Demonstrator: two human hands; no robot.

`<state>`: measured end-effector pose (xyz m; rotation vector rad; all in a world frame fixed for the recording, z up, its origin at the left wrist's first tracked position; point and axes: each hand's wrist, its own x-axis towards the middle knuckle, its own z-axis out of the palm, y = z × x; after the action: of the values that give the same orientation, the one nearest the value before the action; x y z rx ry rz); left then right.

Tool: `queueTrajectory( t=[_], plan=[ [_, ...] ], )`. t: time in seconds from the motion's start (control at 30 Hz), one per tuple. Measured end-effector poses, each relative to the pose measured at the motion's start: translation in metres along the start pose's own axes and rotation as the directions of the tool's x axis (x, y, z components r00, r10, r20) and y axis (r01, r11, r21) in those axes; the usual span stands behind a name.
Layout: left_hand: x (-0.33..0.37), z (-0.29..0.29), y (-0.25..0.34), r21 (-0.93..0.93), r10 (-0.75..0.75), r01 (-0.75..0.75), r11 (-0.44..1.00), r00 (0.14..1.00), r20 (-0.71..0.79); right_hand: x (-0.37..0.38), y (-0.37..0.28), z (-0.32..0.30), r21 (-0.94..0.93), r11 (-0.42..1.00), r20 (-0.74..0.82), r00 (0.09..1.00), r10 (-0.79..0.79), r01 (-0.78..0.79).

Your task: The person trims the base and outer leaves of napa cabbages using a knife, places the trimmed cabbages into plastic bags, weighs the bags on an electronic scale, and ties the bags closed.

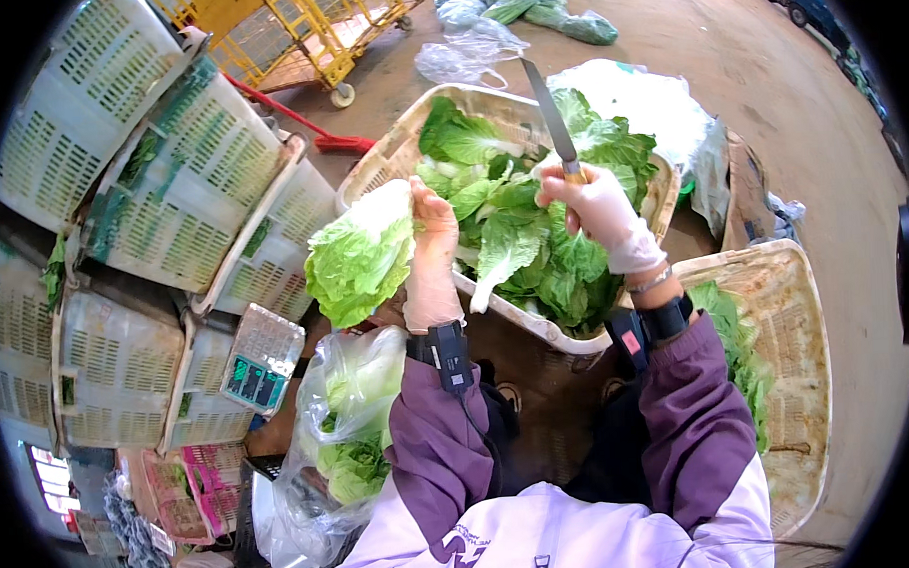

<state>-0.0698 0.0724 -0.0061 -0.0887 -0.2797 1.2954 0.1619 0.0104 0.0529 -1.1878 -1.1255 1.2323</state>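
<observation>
My gloved left hand is closed around the side of a head of Chinese cabbage, whose pale base points up and leafy end hangs down. In my gloved right hand a knife stands blade up, my fingers wrapped round its yellowish handle. Both hands are over the near side of a white plastic crate filled with loose green cabbage leaves. The knife and the cabbage are well apart.
Left of me stand stacked white crates with a digital scale beside them. A clear plastic bag holds cabbages at my lower left. Another crate with greens is at right. Farther off are a red broom and yellow cage trolley.
</observation>
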Motion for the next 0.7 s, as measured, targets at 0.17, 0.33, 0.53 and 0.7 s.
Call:
queueTrajectory(
  t=[0.17,0.33,0.53,0.7],
  plan=[
    [0.004,0.003,-0.010,0.102,0.054,-0.053,0.993,0.998,-0.008,-0.017,0.015,0.004,-0.066,0.994,0.049,0.994,0.094,-0.091],
    [-0.011,0.016,-0.017,0.041,0.001,-0.004,0.999,0.997,0.075,-0.052,-0.004,-0.018,-0.400,0.916,-0.109,0.994,-0.028,-0.018],
    [-0.013,0.019,-0.036,0.087,-0.253,0.238,0.967,0.907,0.337,-0.185,0.078,-0.163,-0.836,0.540,-0.400,0.781,-0.480,-0.096],
    [-0.027,0.012,-0.041,0.262,-0.406,0.323,0.909,0.828,0.386,-0.392,0.169,-0.250,-0.817,0.225,-0.576,0.734,-0.361,-0.530]
  ],
)
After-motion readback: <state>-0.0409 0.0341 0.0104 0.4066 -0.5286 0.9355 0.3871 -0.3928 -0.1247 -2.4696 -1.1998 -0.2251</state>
